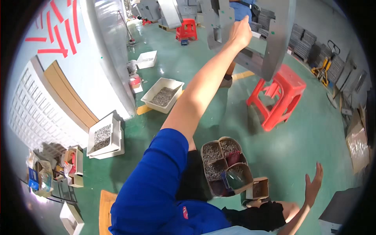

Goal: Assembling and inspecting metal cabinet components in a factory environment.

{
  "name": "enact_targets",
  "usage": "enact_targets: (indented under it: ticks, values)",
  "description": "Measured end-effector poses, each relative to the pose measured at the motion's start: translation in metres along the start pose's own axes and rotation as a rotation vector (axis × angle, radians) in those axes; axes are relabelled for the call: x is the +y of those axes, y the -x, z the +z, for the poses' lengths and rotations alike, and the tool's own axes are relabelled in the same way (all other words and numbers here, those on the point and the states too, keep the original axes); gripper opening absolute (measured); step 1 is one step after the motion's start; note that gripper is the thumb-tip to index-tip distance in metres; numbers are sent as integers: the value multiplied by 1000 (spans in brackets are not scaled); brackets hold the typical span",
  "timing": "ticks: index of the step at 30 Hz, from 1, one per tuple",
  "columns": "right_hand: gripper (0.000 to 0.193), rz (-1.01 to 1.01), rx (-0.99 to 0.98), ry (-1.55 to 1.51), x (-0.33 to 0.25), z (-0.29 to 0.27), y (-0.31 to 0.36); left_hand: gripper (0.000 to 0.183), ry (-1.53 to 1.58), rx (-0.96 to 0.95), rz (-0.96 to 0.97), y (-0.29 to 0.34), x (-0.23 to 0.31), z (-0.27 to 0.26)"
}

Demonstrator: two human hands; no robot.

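My left arm, in a blue sleeve, stretches up and forward. My left hand (pixel 239 34) is closed at a grey sheet-metal frame (pixel 274 47) with cut-outs; what its fingers hold, if anything, is hidden. At the lower right, my right hand (pixel 313 186) is raised over the floor, fingers apart and holding nothing. Between my legs stands a divided cardboard bin (pixel 204 166), its compartments filled with small metal parts. A dark red piece and a clear blue-edged piece lie in it. Beside it is a small cardboard box (pixel 263 181).
A red plastic stool (pixel 291 84) stands beyond the bin, and another red stool (pixel 187 29) farther back. White tubs (pixel 176 88) of small parts sit on the green floor at left. A person in blue (pixel 239 11) is behind the frame. A yellow pallet jack (pixel 323 70) stands far right.
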State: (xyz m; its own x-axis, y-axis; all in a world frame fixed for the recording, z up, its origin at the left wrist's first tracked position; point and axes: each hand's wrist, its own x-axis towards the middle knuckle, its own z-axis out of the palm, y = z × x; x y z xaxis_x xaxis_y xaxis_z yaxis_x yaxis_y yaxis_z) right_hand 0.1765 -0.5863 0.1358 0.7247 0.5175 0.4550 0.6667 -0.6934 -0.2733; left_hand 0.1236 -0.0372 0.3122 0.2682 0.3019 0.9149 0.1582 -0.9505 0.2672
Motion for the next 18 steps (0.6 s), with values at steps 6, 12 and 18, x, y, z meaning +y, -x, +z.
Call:
enact_targets:
  ticks: [6, 12, 18]
  values:
    - [58, -87, -184, -91, -11, 68, -26, 28, 996, -665, -444, 47, 29, 41]
    - [53, -121, -321, -8, -6, 112, -13, 13, 1083, -754, -426, 51, 42, 46]
    - [46, -160, -331, -16, -11, 121, -16, 21, 1022, -698, -401, 71, 66, 5]
